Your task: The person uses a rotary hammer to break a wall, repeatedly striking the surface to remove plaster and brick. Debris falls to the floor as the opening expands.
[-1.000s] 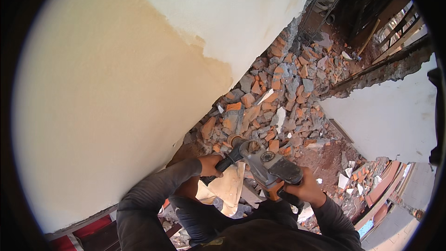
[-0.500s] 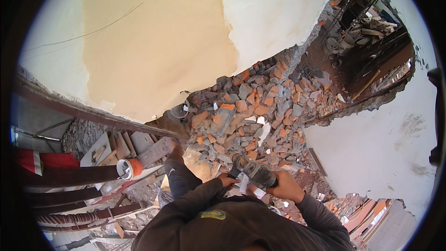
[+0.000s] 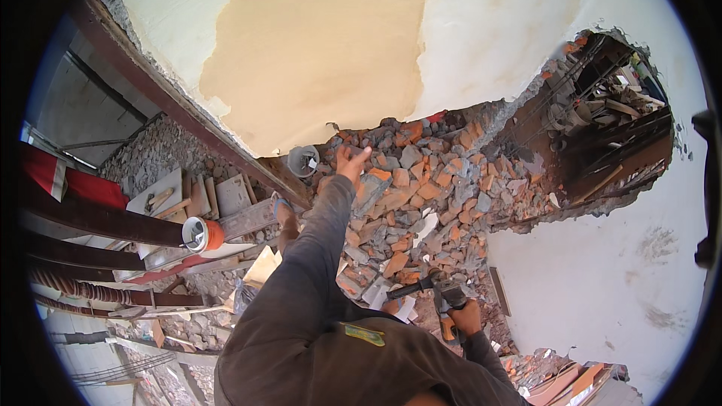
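My left hand (image 3: pixel 350 164) is stretched out over the rubble, fingers apart and nothing visible in them. It is near the broken lower edge of the painted wall (image 3: pixel 316 53), beside a small grey bucket (image 3: pixel 303 171); whether it touches anything I cannot tell. Low on the right, my right hand (image 3: pixel 468 317) is closed around the grip of a rotary hammer (image 3: pixel 451 297). The tool's black side handle (image 3: pixel 410 288) points left, with no hand on it. Broken bricks and concrete (image 3: pixel 429 188) lie in a heap in front of me.
My sandalled foot (image 3: pixel 283 210) is on a plank at left. An orange-and-white bucket (image 3: pixel 213 236) stands near dark beams (image 3: pixel 98 214). A ragged hole (image 3: pixel 602 120) with bent rods opens at the upper right. White wall (image 3: pixel 594 278) borders the right side.
My left hand has left the tool and reached forward and up over the rubble. The rotary hammer has turned in my right hand. The whole view has shifted.
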`<action>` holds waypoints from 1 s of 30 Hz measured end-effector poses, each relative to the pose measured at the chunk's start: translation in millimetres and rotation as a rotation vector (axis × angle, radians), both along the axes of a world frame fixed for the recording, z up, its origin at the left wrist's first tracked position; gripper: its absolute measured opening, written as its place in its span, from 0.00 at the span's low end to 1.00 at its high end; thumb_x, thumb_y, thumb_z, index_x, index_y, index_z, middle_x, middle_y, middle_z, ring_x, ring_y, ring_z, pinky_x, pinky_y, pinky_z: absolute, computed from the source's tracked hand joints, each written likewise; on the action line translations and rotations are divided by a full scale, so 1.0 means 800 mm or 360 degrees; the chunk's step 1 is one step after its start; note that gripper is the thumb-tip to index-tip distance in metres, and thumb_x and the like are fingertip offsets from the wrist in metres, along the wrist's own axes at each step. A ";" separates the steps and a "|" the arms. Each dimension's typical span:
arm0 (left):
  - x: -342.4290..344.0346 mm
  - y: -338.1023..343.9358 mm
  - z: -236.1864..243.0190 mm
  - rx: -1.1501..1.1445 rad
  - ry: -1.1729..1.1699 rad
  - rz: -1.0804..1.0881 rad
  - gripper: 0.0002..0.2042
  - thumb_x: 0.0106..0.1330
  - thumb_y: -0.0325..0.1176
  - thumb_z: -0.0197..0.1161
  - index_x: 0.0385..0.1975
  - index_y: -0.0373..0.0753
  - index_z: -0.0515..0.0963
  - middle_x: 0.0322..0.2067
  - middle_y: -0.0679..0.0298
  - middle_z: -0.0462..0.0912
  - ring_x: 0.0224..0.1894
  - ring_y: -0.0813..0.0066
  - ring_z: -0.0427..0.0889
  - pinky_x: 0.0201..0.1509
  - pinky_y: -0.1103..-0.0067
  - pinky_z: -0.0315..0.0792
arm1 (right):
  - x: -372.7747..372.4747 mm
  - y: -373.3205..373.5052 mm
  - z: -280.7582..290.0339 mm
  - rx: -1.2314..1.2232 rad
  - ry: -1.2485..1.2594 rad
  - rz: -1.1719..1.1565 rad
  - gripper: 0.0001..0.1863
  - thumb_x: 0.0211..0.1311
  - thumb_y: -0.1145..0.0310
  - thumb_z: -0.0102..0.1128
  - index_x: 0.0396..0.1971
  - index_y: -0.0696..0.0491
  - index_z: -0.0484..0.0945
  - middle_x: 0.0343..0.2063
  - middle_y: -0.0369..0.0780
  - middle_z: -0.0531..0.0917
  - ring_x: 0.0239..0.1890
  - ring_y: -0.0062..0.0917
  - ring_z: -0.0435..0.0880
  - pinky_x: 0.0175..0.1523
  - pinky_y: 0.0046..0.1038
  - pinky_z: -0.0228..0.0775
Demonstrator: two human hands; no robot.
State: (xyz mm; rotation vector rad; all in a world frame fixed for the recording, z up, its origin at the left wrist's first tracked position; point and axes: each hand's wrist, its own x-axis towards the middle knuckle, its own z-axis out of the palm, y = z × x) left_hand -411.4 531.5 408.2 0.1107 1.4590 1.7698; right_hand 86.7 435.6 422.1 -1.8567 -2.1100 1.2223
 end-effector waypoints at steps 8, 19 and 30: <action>-0.027 0.065 0.069 0.0071 0.0261 0.0121 0.31 0.62 0.46 0.74 0.60 0.39 0.70 0.53 0.60 0.79 0.53 0.72 0.77 0.51 0.63 0.73 | 0.157 -0.028 -0.108 -0.0202 -0.0328 -0.0654 0.06 0.40 0.76 0.68 0.21 0.62 0.83 0.21 0.45 0.86 0.20 0.31 0.86 0.29 0.34 0.78; 0.094 0.098 0.158 -0.0053 0.0665 0.0113 0.16 0.73 0.35 0.61 0.41 0.22 0.79 0.30 0.52 0.87 0.24 0.68 0.85 0.29 0.74 0.79 | 0.279 -0.140 -0.108 -0.0400 -0.0145 -0.0995 0.09 0.43 0.71 0.60 0.18 0.63 0.81 0.16 0.43 0.83 0.16 0.32 0.82 0.26 0.33 0.75; 0.307 0.118 0.263 -0.0191 0.1473 -0.0205 0.21 0.69 0.45 0.62 0.38 0.27 0.84 0.32 0.41 0.85 0.38 0.42 0.85 0.45 0.58 0.76 | 0.315 -0.142 -0.239 -0.0440 -0.0400 -0.0672 0.12 0.44 0.68 0.65 0.27 0.61 0.83 0.25 0.43 0.86 0.27 0.32 0.85 0.35 0.36 0.77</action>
